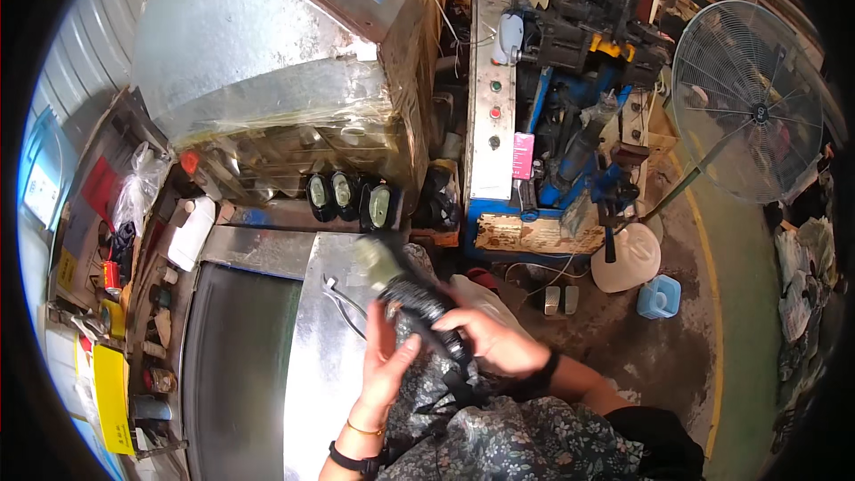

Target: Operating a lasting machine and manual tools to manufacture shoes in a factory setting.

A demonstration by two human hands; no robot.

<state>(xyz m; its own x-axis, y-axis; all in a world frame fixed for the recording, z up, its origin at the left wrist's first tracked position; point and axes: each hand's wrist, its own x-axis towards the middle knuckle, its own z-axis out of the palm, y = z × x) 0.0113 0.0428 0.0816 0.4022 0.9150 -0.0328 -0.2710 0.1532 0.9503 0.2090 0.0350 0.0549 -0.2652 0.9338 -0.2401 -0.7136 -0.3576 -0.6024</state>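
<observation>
A black shoe [426,298], smeared by motion, is held slantwise in front of my body. Its far end shows a pale greenish part, too blurred to make out. My left hand [389,363] grips it from the left, thumb towards the near end and the other fingers partly behind it. On the right, my right hand [500,343] pinches the near end, where a dark strap-like piece shows. Beyond it, a pair of black shoes [331,195] with pale insides and another such shoe [379,207] stand on the machine's ledge.
A dark conveyor belt [240,338] and shiny metal plate [325,374] lie left, below a large metal-hooded machine [258,44]. Shelves with bottles [191,232] line the far left. A blue-framed machine [552,160], pedestal fan [757,111], white jug [626,258] and blue basket [659,297] stand right.
</observation>
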